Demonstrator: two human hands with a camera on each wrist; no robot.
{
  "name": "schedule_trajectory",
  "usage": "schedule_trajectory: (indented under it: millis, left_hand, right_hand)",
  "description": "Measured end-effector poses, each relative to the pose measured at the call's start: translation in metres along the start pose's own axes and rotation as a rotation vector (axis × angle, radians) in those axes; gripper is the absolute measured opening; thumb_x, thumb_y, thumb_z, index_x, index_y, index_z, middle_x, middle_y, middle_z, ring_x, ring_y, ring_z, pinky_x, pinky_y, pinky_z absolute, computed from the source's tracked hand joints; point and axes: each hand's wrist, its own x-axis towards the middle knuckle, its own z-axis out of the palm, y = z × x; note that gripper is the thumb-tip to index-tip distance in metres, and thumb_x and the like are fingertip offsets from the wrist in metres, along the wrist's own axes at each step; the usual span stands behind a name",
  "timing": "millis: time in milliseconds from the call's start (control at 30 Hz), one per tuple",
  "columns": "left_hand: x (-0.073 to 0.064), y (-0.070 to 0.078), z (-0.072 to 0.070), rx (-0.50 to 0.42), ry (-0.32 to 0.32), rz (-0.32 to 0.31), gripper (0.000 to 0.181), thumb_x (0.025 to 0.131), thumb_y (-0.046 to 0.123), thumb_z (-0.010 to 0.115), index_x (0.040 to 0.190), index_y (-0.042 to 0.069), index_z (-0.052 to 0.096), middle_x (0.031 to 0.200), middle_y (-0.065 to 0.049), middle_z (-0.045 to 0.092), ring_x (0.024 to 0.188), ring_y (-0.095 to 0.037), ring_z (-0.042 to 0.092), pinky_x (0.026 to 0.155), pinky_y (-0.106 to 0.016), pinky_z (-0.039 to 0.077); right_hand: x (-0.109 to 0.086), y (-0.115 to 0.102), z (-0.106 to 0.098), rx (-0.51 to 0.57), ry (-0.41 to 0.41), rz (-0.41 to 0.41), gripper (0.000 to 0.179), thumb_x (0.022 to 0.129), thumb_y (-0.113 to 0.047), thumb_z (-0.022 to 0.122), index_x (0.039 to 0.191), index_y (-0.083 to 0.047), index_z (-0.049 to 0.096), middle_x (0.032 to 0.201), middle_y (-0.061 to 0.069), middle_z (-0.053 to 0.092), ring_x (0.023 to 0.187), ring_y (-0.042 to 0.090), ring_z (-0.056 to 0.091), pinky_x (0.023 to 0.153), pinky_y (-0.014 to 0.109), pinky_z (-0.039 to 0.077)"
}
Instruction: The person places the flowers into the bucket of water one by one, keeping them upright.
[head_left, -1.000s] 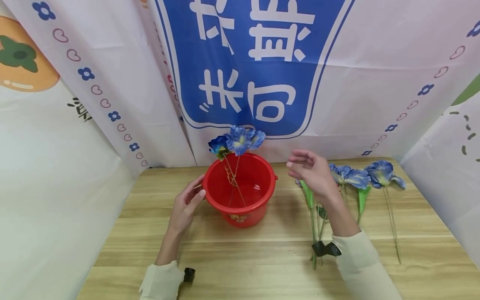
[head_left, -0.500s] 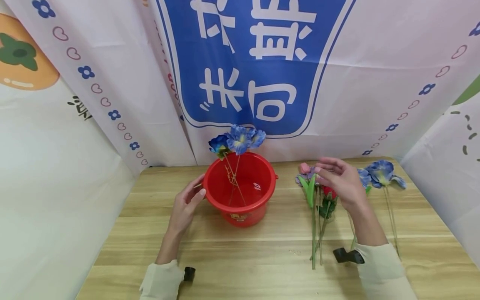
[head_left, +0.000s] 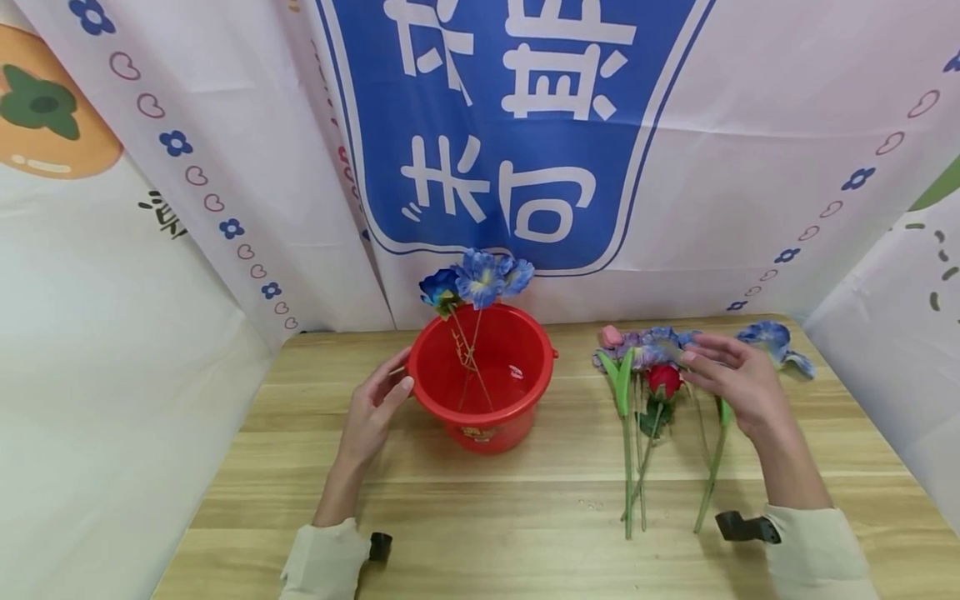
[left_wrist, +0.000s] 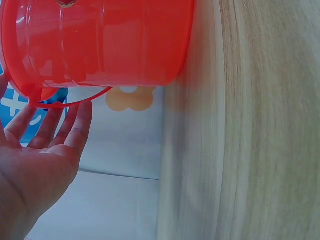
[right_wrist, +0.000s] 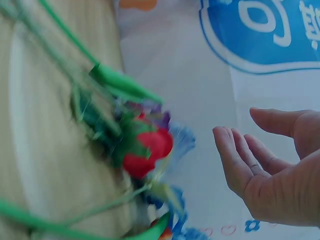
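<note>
A red bucket (head_left: 489,433) stands upright on the wooden table. A dark blue flower (head_left: 440,287) and a light blue flower (head_left: 483,279) lean in it, their stems crossing inside. My left hand (head_left: 371,412) touches the bucket's left rim, its fingers fairly straight against the thin red handle (left_wrist: 75,104) in the left wrist view. My right hand (head_left: 742,383) hovers above the flowers on the right with relaxed fingers, holding nothing. Near it are a red rose (head_left: 664,380), a pink tulip (head_left: 611,337), purple blossoms (head_left: 637,354) and a blue flower (head_left: 772,337). Some stems are hidden by the right hand.
A white printed cloth (head_left: 750,208) with a blue panel (head_left: 480,208) hangs right behind the table (head_left: 525,533). White side cloths (head_left: 97,375) border it. Flower stems point toward the near edge on the right.
My right hand has moved right, away from the bucket, passing over the loose flowers and uncovering the red rose and pink tulip. My left hand and the bucket have stayed in place.
</note>
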Motion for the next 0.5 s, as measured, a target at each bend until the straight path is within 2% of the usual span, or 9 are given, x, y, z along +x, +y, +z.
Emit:
schedule_trajectory:
  millis: [100,167,267,367,500]
  left_hand:
    - [0.000,0.000,-0.001,-0.004,0.000,-0.003,0.048,0.111,0.015,0.058,0.158,0.007,0.052,0.155,-0.021,0.058,0.128,-0.013,0.064,0.099,-0.018,0.060]
    - [0.000,0.000,-0.001,-0.009,-0.001,-0.005,0.049,0.110,0.015,0.058,0.158,0.007,0.052,0.155,-0.020,0.057,0.128,-0.013,0.064,0.099,-0.018,0.060]
    - [0.000,0.000,-0.002,-0.012,0.000,-0.013,0.049,0.110,0.015,0.059,0.158,0.008,0.052,0.156,-0.019,0.057,0.128,-0.014,0.064,0.099,-0.019,0.060]
    - [0.000,0.001,-0.002,-0.002,-0.002,-0.017,0.050,0.110,0.016,0.059,0.158,0.008,0.052,0.157,-0.018,0.057,0.130,-0.015,0.063,0.099,-0.018,0.060]
    - [0.000,0.001,-0.001,0.006,0.001,-0.020,0.050,0.110,0.016,0.059,0.158,0.009,0.052,0.158,-0.017,0.056,0.130,-0.017,0.063,0.099,-0.019,0.060]
  right_hand:
    - [0.001,0.008,-0.009,-0.049,-0.001,0.035,0.030,0.102,-0.011,0.074,0.127,-0.018,0.060,0.108,-0.015,0.070,0.094,0.002,0.075,0.087,0.020,0.065]
    - [0.003,0.013,-0.014,-0.116,0.009,0.057,0.031,0.104,-0.014,0.072,0.132,-0.015,0.060,0.106,-0.017,0.070,0.093,0.000,0.074,0.087,0.019,0.064]
    - [0.006,0.022,-0.020,-0.188,0.020,0.090,0.048,0.106,-0.017,0.070,0.148,-0.003,0.053,0.105,-0.020,0.069,0.093,-0.002,0.074,0.089,0.020,0.064]
    - [0.009,0.031,-0.026,-0.202,0.026,0.124,0.067,0.107,-0.019,0.069,0.160,0.008,0.038,0.103,-0.022,0.069,0.094,-0.004,0.073,0.090,0.021,0.064]
    - [0.011,0.041,-0.031,-0.264,0.010,0.145,0.073,0.108,-0.024,0.066,0.163,0.010,0.031,0.110,-0.020,0.067,0.097,-0.007,0.071,0.092,0.022,0.064]
